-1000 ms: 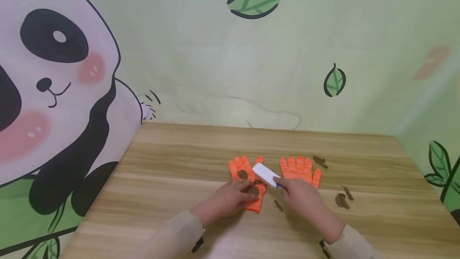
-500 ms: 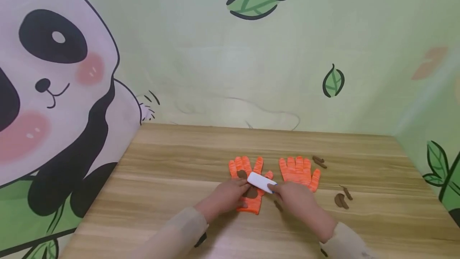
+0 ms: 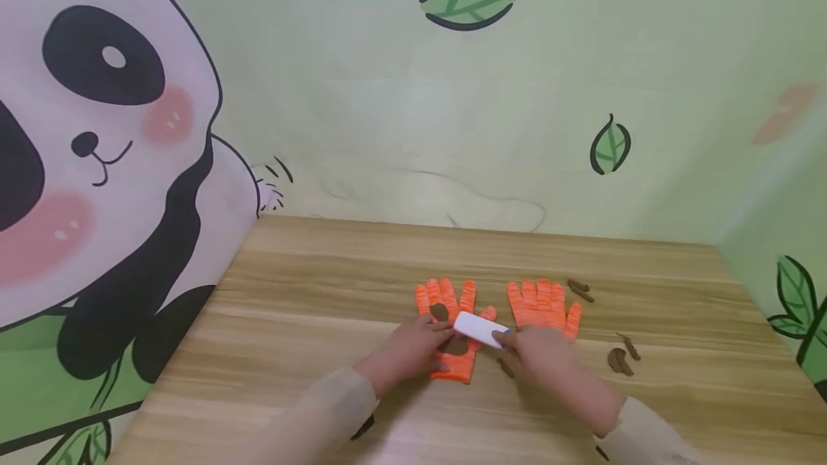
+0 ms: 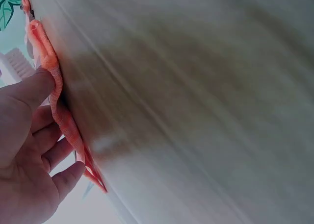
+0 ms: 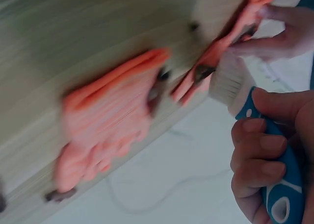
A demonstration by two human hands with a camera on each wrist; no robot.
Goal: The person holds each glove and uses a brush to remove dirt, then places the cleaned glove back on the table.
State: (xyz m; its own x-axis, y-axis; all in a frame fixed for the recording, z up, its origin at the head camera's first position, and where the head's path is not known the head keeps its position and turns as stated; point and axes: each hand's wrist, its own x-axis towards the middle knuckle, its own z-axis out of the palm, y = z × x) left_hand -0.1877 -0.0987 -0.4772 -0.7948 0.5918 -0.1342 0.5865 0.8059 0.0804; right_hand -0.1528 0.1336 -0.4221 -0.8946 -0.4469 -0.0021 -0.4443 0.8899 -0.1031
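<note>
My right hand (image 3: 549, 361) grips a scrub brush (image 3: 479, 329) with a white head. Its blue handle (image 5: 284, 158) and pale bristles (image 5: 226, 84) appear in the right wrist view. The brush head is at the left orange knit glove (image 3: 457, 369), beside my left fingers. Brown patches (image 3: 455, 345) lie on that glove's palm and near its fingers. My left hand (image 3: 410, 350) presses the glove to the table, fingers extended; the left wrist view shows its fingertips touching the raised glove edge (image 4: 68, 128). A second orange glove (image 3: 539, 307) lies flat to the right, partly behind my right hand.
On the wooden table (image 3: 310, 285), brown strips (image 3: 580, 290) lie by the right glove's fingertips. Further right is a small group of brown pieces (image 3: 619, 361), and another brown strip (image 3: 506, 368) lies between the hands. A wall with painted leaves (image 3: 474, 2) stands behind.
The brush head has come down from near the left glove's fingers toward its palm and tilted flatter. My left hand has shifted slightly, showing more of the brown palm patch.
</note>
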